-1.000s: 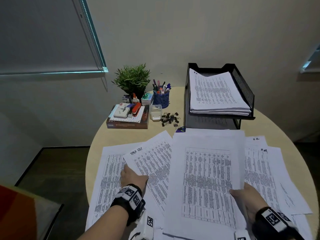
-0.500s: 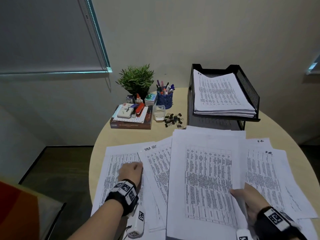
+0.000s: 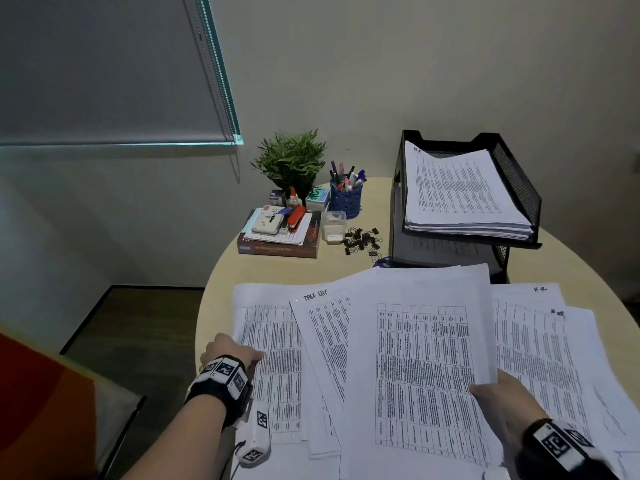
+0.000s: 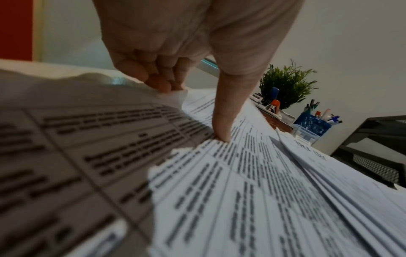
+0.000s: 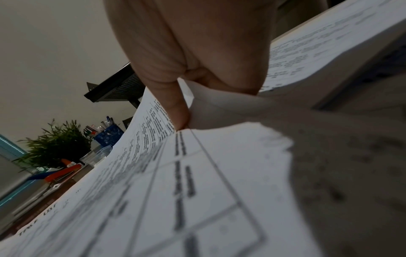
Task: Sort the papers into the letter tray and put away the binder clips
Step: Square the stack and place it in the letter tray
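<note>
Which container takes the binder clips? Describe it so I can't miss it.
Probably the small clear plastic box. Start at the black mesh letter tray at the round table's far side, then look left past the loose black binder clips. It is the only see-through container, just before the blue pen cup.

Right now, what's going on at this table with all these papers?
A person is sorting printed papers spread over a round table. The right hand pinches the right edge of the middle stack; the left hand grips the left edge of the leftmost sheet. The letter tray already holds a pile on top. The binder clips lie loose beside it.
</note>
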`<state>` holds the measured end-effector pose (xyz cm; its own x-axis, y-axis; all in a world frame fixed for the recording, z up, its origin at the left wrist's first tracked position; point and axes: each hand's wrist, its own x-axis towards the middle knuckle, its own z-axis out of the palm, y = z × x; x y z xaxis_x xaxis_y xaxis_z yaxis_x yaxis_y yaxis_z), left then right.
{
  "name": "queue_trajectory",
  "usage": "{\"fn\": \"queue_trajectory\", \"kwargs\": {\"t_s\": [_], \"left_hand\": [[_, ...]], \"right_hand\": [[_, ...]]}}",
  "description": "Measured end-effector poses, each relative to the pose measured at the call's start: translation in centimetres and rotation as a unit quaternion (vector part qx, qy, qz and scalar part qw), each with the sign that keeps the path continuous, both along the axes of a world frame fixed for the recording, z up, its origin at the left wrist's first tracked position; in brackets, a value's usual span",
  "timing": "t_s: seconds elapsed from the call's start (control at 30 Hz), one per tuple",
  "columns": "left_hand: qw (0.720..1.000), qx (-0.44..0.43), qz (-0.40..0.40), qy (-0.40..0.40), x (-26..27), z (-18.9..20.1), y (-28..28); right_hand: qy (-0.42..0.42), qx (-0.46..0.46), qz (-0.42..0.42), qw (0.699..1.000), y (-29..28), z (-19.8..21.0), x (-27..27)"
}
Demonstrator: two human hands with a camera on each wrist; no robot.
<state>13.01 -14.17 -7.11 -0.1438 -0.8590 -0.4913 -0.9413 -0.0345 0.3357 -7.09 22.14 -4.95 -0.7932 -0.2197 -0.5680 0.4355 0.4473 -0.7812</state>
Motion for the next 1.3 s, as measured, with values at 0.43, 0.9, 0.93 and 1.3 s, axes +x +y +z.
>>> {"fn": "queue_trajectory", "kwargs": {"t_s": [0.43,0.9,0.93,1.3], "left_hand": [[0.951,-0.148,-0.103,0.250,0.5,8.5,-2.2],[0.864,-0.030,-0.049,0.500,-0.9,16.0,-1.8],[0.871,-0.006,-0.048,0.490,-1.5,14.7,-1.5],[0.961,0.084,-0.113,0.240,-7.1,3.7,5.6]], "right_hand": [[0.049,0.012,0.002,0.999,-0.6,-0.1,-0.4],[0.000,-0.107,0.019,0.994,-3.6,2.3,-0.3],[-0.002,-0.100,0.025,0.995,-3.8,2.3,-0.1],[-0.030,-0.081,0.047,0.995,-3.4,1.2,0.5]]}}
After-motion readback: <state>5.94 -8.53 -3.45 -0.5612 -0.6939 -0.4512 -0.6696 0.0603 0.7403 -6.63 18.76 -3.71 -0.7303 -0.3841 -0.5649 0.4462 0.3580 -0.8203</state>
